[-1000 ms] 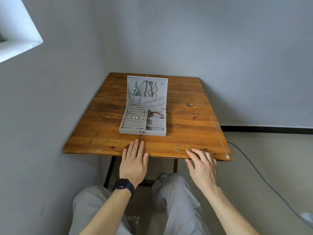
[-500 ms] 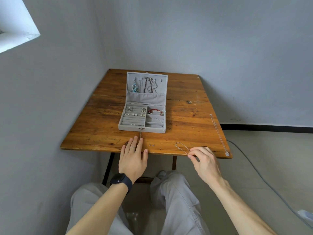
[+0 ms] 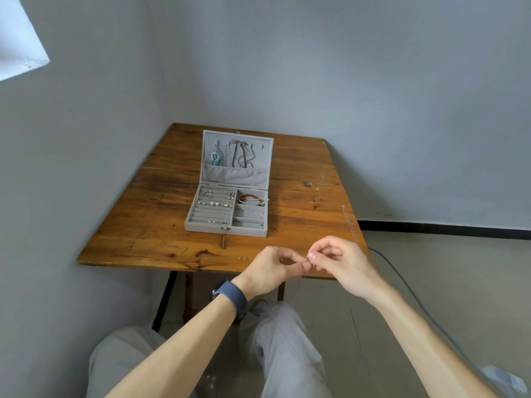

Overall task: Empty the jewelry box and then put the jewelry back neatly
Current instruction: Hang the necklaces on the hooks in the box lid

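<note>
A grey jewelry box (image 3: 227, 228) stands open in the middle of the wooden table (image 3: 149, 225). Necklaces and a turquoise pendant (image 3: 216, 159) hang in its raised lid. Its tray holds earrings (image 3: 212, 203) and a red bracelet (image 3: 249, 198). Above the table's front edge, my left hand (image 3: 270, 271) and my right hand (image 3: 342, 262) meet fingertip to fingertip. Both pinch a thin silver chain (image 3: 308, 259), which barely shows between the fingers.
A long thin necklace (image 3: 350, 222) lies along the table's right edge. Two tiny earrings (image 3: 242, 257) sit near the front edge, left of my hands. Walls close in on the left and behind. A cable (image 3: 402, 280) runs across the floor on the right.
My right hand picked the thin chain up off the table's front edge and lifted it. My left hand left the table and came over to pinch the chain too.
</note>
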Available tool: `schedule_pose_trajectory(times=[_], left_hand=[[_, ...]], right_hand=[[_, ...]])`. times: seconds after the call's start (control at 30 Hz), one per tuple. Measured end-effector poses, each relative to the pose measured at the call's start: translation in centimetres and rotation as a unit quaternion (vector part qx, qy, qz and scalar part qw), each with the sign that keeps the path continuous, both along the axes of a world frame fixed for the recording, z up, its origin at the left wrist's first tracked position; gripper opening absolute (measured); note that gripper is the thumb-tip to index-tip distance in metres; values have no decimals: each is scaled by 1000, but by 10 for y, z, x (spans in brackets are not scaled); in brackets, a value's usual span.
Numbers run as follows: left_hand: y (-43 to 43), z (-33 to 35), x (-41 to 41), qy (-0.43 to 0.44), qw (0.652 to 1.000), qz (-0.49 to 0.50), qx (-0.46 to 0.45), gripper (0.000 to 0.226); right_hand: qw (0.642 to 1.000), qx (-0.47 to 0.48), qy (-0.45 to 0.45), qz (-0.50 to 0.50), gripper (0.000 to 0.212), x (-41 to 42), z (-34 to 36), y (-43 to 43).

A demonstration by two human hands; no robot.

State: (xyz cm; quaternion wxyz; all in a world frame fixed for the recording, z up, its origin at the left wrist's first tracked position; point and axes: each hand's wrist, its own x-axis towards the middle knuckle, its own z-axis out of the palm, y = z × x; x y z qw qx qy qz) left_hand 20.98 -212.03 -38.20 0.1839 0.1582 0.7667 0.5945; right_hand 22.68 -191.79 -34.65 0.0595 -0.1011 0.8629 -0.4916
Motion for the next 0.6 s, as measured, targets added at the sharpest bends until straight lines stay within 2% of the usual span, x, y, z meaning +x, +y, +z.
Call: schedule_pose_trajectory(times=[0.1,0.23,0.4,0.53,0.6], left_hand=[[2,1,-2,-33,998,16,50,20],[-2,3,-17,-16,999,7,30,14],[-2,5,-52,64,994,33,-86,10],[16,22,-96,158,959,32,-234,7],[30,31,-122,177,944,34,-276,11]], right_hand=[[1000,18,2,-14,2,0,2,11],[996,82,6,-41,7,-8,-4,20],[983,174,27,-50,4,-27,-13,28],[970,235,17,-68,12,-60,-8,41],[966,239,31,-95,13,-87,0,50]])
